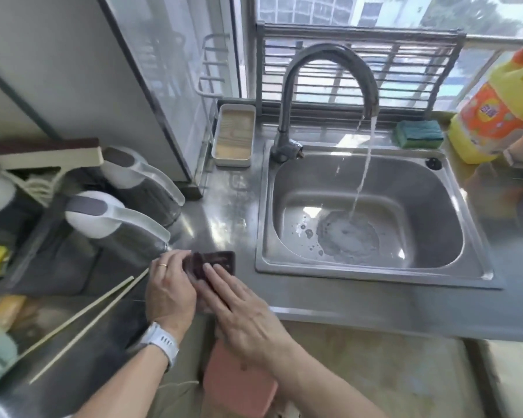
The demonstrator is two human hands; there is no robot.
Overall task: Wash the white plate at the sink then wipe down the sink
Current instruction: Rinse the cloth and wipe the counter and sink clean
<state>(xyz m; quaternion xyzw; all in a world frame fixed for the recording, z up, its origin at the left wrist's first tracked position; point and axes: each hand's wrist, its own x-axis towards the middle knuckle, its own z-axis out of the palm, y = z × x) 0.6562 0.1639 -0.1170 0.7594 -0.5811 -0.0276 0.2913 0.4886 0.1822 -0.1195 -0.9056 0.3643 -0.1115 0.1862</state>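
Left hand: white watch, gold ring

Two jugs, two chopsticks, one sponge, one cloth, one bottle (yellow), one sink.

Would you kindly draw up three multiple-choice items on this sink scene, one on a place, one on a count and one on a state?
1. Where is the dark cloth?
A. in the basin
B. on the floor
C. on the counter, left of the sink

2. How many chopsticks lie on the counter?
A. one
B. two
C. four

3. What state is the tap in?
A. running
B. shut off and dry
C. wrapped in a towel

Answers:
1 C: the left hand grips its edge and the right hand presses flat on it, beside the sink's rim.
2 B: two pale sticks lie side by side.
3 A: a stream of water falls from the spout into the basin.
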